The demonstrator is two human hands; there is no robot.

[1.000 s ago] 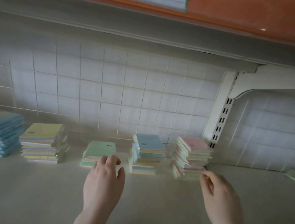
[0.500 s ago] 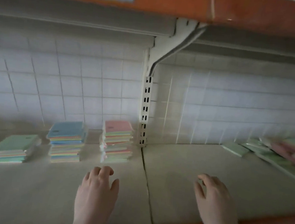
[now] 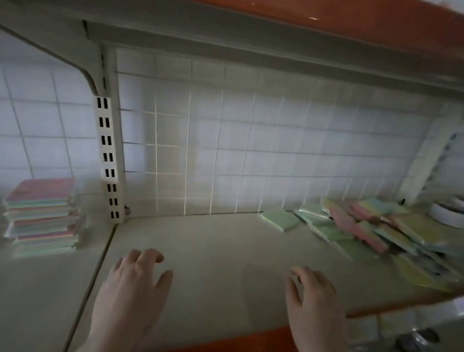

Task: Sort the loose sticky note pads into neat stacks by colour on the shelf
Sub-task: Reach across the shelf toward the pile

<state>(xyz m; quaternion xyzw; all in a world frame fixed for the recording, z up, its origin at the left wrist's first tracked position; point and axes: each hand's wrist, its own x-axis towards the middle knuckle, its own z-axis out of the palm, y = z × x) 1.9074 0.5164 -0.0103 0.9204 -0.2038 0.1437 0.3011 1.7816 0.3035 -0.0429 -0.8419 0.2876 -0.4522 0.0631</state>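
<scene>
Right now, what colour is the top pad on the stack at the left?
Pink, on the stack; seen in the head view.

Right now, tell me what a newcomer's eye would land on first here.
First, the jumbled pile of loose pads, pink, green and yellow, spilling across the right end of the shelf. Next, the neat stack topped by a pink pad, at the far left beside the slotted upright. In front, the left hand and right hand hover over bare shelf, holding nothing.
</scene>
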